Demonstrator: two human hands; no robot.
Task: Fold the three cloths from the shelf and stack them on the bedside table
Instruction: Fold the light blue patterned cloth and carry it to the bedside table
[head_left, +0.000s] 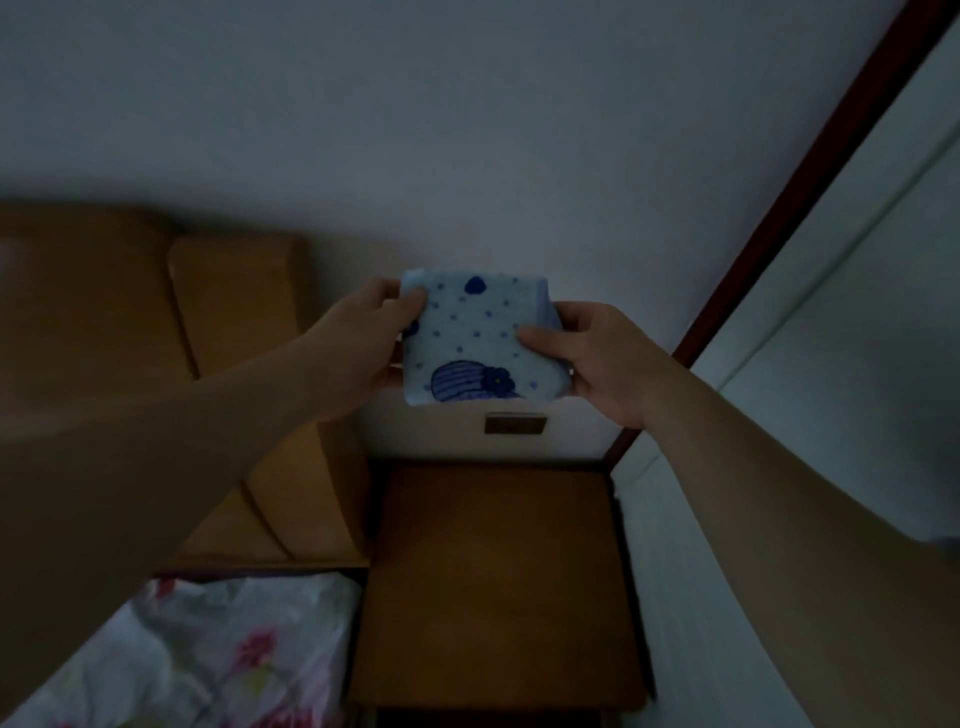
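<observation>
1. Between the two hands, a folded blue-dotted cloth (475, 340) was held up in the air, the left hand (363, 343) pinching its left edge, thumb on the face.
2. The right hand (597, 358) gripped the right edge likewise, so both hands were equally near.
3. The cloth looked roughly square, tilted face toward the camera.
4. Directly below and a little nearer the person lay the bench (493, 582), its wooden top showing no stack, so this was probably the first cloth.
5. The coming move, I judged, was straight down.
6. The bed (197, 649) lay to the left.
</observation>
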